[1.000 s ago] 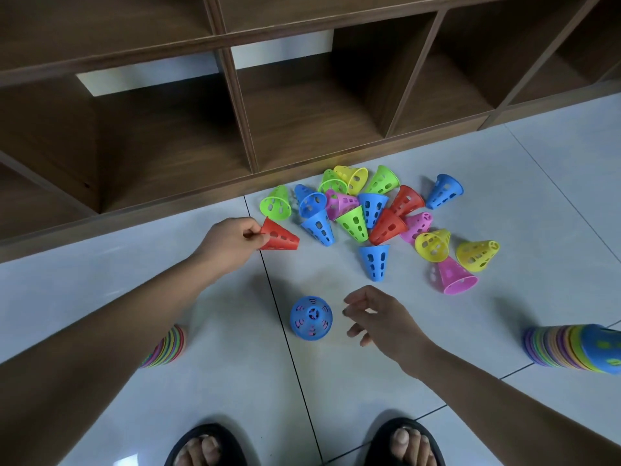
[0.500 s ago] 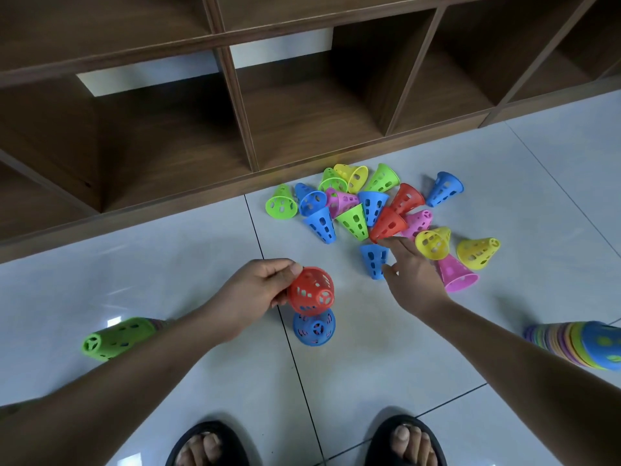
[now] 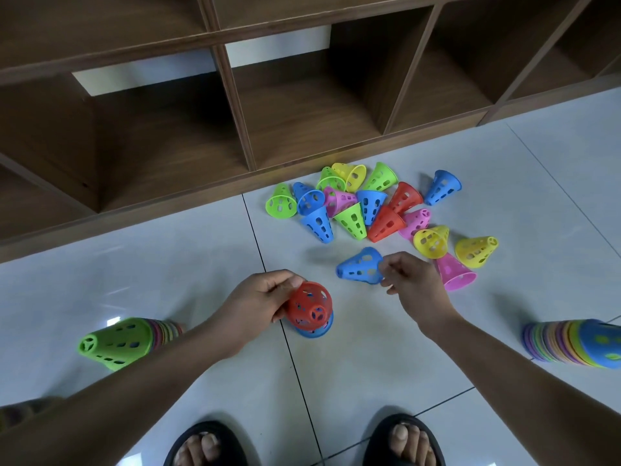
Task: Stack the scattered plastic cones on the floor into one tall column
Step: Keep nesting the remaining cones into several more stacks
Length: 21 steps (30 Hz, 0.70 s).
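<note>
Right hand [image 3: 415, 280] moved — I see it pinching a blue cone [image 3: 359, 266]; left hand [image 3: 258, 301] grips the red cone [image 3: 311, 306]; white tiles [image 3: 168, 264], wooden cubbies [image 3: 302, 105].

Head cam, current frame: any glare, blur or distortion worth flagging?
Head view: small glare patch on the floor beside the green-topped stack; shelf edges bow, wide-angle distortion; soft shadow beside the blue cone in the right hand; red cone in the left hand sharp.

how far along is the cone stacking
Barely started: the left hand holds a red cone seated over a blue base cone. In hand: the right hand pinches a second blue cone by its rim. Left: the heap of loose cones by the shelf.
</note>
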{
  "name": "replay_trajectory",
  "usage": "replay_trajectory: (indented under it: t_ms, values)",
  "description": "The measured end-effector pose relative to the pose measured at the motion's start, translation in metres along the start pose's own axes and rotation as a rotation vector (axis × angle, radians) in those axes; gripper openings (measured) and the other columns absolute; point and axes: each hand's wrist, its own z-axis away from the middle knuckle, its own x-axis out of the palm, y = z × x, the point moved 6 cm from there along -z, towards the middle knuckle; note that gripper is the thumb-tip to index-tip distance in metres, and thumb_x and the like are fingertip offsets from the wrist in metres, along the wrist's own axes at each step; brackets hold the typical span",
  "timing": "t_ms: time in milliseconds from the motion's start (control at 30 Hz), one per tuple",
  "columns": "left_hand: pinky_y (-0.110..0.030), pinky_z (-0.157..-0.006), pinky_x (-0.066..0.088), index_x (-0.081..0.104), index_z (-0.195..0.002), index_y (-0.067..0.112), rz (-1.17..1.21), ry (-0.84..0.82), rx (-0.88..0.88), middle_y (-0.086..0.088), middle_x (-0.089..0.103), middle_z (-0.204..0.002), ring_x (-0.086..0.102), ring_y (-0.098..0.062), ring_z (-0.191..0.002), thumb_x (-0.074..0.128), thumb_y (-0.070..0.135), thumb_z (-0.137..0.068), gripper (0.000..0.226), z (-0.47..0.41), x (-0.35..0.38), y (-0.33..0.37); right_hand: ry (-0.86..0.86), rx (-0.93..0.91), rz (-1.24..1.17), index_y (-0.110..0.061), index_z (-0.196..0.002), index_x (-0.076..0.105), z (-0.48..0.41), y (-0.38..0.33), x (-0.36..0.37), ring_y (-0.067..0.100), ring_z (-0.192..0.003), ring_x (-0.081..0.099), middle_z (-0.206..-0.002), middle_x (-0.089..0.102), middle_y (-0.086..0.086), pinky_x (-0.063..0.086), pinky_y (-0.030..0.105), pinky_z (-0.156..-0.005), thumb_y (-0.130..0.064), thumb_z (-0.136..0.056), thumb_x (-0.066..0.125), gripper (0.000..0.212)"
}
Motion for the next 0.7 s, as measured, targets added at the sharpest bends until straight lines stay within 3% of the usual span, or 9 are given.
replay_trajectory:
  t_ms: [133,233,300,433,567,700]
  values:
    - [-0.036,-0.065,0.05,0.076,-0.101,0.021,-0.029,0.097,-0.02,-0.013,0.064,-0.073,0.056,-0.018,-0.064,0.059,0.026,-0.109,0.02,0.0,0.006,-0.018,-0.196,0.138,-0.501,-0.007,-0.103,0.075,0.022,-0.027,0.018,0.022,-0.078,0.065,-0.09,0.073,0.009,0.052,0.035,-0.072,-0.007,-0.104,0.062,0.014]
    - [-0.038,-0.065,0.062,0.075,-0.097,0.026,0.041,0.217,-0.092,-0.004,0.071,-0.08,0.07,-0.021,-0.067,0.067,0.025,-0.104,0.01,0.002,0.006,-0.032,-0.384,0.197,-0.606,0.003,-0.116,0.071,0.04,-0.038,0.035,0.021,-0.076,0.065,-0.094,0.069,0.014,0.051,0.032,-0.071,-0.008,-0.103,0.06,0.02]
    - [-0.044,-0.07,0.066,0.07,-0.102,0.024,0.147,0.258,-0.193,-0.006,0.073,-0.087,0.072,-0.025,-0.069,0.068,0.029,-0.103,0.006,0.004,0.009,-0.044,-0.488,0.212,-0.57,0.008,-0.121,0.066,0.05,-0.039,0.045,0.02,-0.076,0.065,-0.094,0.069,0.016,0.051,0.031,-0.07,-0.009,-0.103,0.061,0.026]
    - [-0.052,-0.085,0.066,0.064,-0.116,0.014,0.329,0.221,-0.373,-0.019,0.077,-0.099,0.074,-0.029,-0.078,0.069,0.038,-0.102,0.028,0.01,0.024,-0.065,-0.555,0.168,-0.342,0.001,-0.112,0.072,0.061,-0.034,0.055,0.021,-0.08,0.065,-0.094,0.071,0.013,0.05,0.032,-0.07,-0.014,-0.105,0.062,0.02]
    - [-0.044,-0.095,0.064,0.065,-0.119,0.01,0.426,0.209,-0.41,-0.009,0.081,-0.099,0.081,-0.027,-0.094,0.071,0.042,-0.1,0.038,0.005,0.033,-0.074,-0.464,0.197,-0.205,-0.004,-0.103,0.074,0.064,-0.019,0.057,0.022,-0.078,0.068,-0.095,0.075,0.011,0.053,0.035,-0.069,-0.015,-0.104,0.063,0.015]
    - [-0.042,-0.096,0.064,0.064,-0.12,0.011,0.44,0.174,-0.414,-0.011,0.08,-0.107,0.08,-0.027,-0.1,0.072,0.042,-0.099,0.039,-0.007,0.043,-0.072,-0.357,0.247,-0.159,-0.007,-0.099,0.071,0.059,-0.007,0.054,0.02,-0.074,0.07,-0.095,0.076,0.012,0.055,0.036,-0.067,-0.016,-0.1,0.067,0.01]
